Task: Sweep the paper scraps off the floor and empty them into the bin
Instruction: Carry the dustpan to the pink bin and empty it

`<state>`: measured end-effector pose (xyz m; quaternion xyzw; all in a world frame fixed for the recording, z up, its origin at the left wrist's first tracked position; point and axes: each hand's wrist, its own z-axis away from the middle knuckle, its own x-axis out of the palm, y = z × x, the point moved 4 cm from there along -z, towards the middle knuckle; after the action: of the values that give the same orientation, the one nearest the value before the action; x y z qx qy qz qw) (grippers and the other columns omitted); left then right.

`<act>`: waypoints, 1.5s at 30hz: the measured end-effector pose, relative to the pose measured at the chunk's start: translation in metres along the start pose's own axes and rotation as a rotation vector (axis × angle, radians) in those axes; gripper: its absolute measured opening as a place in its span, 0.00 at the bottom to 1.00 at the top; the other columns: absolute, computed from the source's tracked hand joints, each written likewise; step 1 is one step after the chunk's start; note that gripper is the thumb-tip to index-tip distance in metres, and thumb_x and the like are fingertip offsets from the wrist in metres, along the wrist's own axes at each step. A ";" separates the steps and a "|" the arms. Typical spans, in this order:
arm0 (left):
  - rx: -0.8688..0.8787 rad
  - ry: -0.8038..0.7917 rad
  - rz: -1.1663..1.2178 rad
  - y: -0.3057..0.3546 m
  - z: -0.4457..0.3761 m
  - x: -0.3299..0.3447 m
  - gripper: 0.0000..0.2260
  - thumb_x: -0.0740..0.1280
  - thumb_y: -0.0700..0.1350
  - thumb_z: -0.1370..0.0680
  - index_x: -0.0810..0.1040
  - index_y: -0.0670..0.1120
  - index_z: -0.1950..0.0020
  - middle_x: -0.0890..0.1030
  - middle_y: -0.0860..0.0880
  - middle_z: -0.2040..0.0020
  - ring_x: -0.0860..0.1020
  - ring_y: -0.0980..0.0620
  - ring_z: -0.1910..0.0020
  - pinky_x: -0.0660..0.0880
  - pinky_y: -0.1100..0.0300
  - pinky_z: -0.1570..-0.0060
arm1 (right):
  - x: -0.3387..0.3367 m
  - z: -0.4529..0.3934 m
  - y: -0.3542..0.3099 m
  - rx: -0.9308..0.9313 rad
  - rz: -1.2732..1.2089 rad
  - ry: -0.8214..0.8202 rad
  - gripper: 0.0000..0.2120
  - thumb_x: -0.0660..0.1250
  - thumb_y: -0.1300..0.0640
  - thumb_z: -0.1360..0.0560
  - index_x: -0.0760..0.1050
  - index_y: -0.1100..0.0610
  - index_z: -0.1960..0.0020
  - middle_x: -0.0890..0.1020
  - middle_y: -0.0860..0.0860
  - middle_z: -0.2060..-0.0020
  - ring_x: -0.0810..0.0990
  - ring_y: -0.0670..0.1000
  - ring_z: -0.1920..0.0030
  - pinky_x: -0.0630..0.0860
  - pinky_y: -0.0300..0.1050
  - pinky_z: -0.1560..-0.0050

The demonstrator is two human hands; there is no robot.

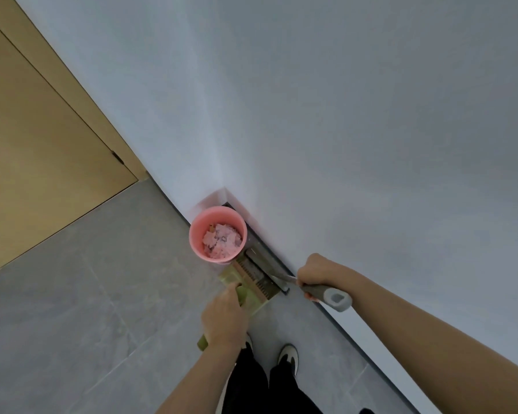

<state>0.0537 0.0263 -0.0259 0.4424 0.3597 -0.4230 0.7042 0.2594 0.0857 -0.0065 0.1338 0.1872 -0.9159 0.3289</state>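
Far left there's a tan wooden door (pixel 39 162) with grey floor tiles (pixel 102 279) in front of it. A pink bin (pixel 218 233) sits in the corner where the white wall (pixel 341 115) meets the floor, and it's got a pile of pale paper scraps (pixel 222 241) inside already. Right on the near side of the bin is a green dustpan (pixel 245 283), its mouth up by the bin's rim. The left hand (pixel 225 319) has its fingers wrapped round the dustpan's handle. To the right of that, the grey brush (pixel 269 271) lies across the pan, head end by the bin and the baseboard, and the right hand (pixel 313 271) has its fingers curled round the brush's grey handle, which pokes out toward the near right. Near the bottom you can see black trousers (pixel 269 386) and white shoes (pixel 288 355).
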 end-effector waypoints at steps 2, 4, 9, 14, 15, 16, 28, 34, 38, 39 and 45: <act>0.000 0.006 0.042 0.000 -0.002 0.007 0.10 0.65 0.48 0.21 0.78 0.49 0.42 0.82 0.47 0.56 0.81 0.45 0.58 0.69 0.56 0.64 | 0.004 -0.005 0.006 0.017 -0.030 -0.013 0.02 0.63 0.68 0.29 0.73 0.67 0.60 0.80 0.63 0.68 0.81 0.59 0.68 0.75 0.45 0.70; -0.008 -0.003 0.057 0.004 -0.002 0.016 0.10 0.64 0.47 0.21 0.78 0.49 0.41 0.82 0.48 0.56 0.81 0.45 0.58 0.70 0.56 0.63 | 0.008 -0.011 0.011 0.035 -0.040 -0.023 0.02 0.63 0.68 0.28 0.73 0.67 0.59 0.79 0.62 0.71 0.79 0.57 0.73 0.72 0.42 0.74; 0.006 -0.057 0.047 0.017 -0.005 0.034 0.10 0.62 0.49 0.19 0.76 0.49 0.40 0.83 0.47 0.53 0.81 0.45 0.55 0.69 0.56 0.61 | 0.002 -0.022 0.014 0.041 -0.032 -0.002 0.02 0.64 0.69 0.30 0.73 0.67 0.61 0.79 0.63 0.71 0.79 0.58 0.72 0.73 0.44 0.73; 0.002 -0.083 0.045 0.016 -0.012 0.044 0.10 0.63 0.49 0.20 0.76 0.50 0.40 0.82 0.49 0.52 0.81 0.47 0.53 0.73 0.55 0.59 | -0.010 -0.031 0.023 0.062 0.010 0.038 0.02 0.62 0.68 0.29 0.71 0.67 0.60 0.79 0.63 0.71 0.78 0.57 0.76 0.73 0.43 0.74; 0.007 -0.076 0.051 0.016 -0.014 0.043 0.09 0.63 0.49 0.20 0.76 0.49 0.41 0.82 0.49 0.53 0.81 0.48 0.54 0.72 0.57 0.60 | -0.010 -0.033 0.025 0.068 0.018 0.040 0.01 0.62 0.68 0.28 0.71 0.66 0.59 0.79 0.63 0.71 0.78 0.57 0.75 0.73 0.43 0.73; 0.017 -0.070 0.051 0.017 -0.016 0.043 0.09 0.63 0.49 0.20 0.76 0.49 0.41 0.82 0.49 0.53 0.81 0.48 0.55 0.70 0.58 0.61 | -0.008 -0.037 0.027 0.072 0.025 0.041 0.01 0.61 0.68 0.27 0.70 0.66 0.58 0.79 0.63 0.69 0.78 0.58 0.74 0.73 0.44 0.72; 0.009 -0.071 0.127 0.025 -0.020 0.035 0.16 0.63 0.59 0.21 0.76 0.49 0.43 0.82 0.50 0.54 0.80 0.48 0.55 0.67 0.59 0.62 | 0.006 -0.044 -0.020 0.052 -0.039 -0.080 0.02 0.60 0.69 0.26 0.71 0.67 0.55 0.78 0.64 0.66 0.77 0.54 0.77 0.73 0.41 0.76; 0.100 0.023 0.100 0.032 -0.009 0.036 0.16 0.82 0.54 0.37 0.78 0.47 0.64 0.75 0.52 0.77 0.73 0.51 0.81 0.53 0.64 0.77 | 0.012 -0.028 -0.051 -0.004 0.060 -0.161 0.02 0.62 0.66 0.26 0.73 0.65 0.56 0.80 0.63 0.59 0.80 0.52 0.73 0.76 0.39 0.71; 0.049 0.009 0.159 0.027 -0.010 0.041 0.13 0.68 0.56 0.23 0.77 0.46 0.55 0.81 0.48 0.65 0.79 0.46 0.68 0.60 0.58 0.73 | 0.027 -0.016 -0.053 0.006 0.002 -0.159 0.03 0.65 0.64 0.26 0.75 0.64 0.55 0.81 0.62 0.60 0.79 0.51 0.76 0.73 0.37 0.77; 0.039 -0.006 0.156 0.026 -0.011 0.041 0.14 0.66 0.57 0.22 0.76 0.46 0.53 0.82 0.48 0.62 0.80 0.45 0.65 0.63 0.58 0.70 | 0.030 -0.016 -0.055 -0.002 0.002 -0.168 0.03 0.66 0.64 0.27 0.75 0.64 0.56 0.81 0.61 0.61 0.79 0.50 0.76 0.72 0.37 0.77; 0.063 -0.012 0.208 0.025 -0.010 0.045 0.13 0.65 0.55 0.21 0.77 0.46 0.49 0.83 0.47 0.57 0.82 0.43 0.60 0.67 0.57 0.66 | 0.037 -0.010 -0.063 0.033 0.099 -0.194 0.04 0.68 0.62 0.26 0.74 0.61 0.58 0.80 0.58 0.65 0.78 0.52 0.71 0.76 0.40 0.69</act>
<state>0.0920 0.0297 -0.0614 0.4968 0.2943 -0.3611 0.7323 0.1920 0.1146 -0.0131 0.0588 0.1323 -0.9102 0.3880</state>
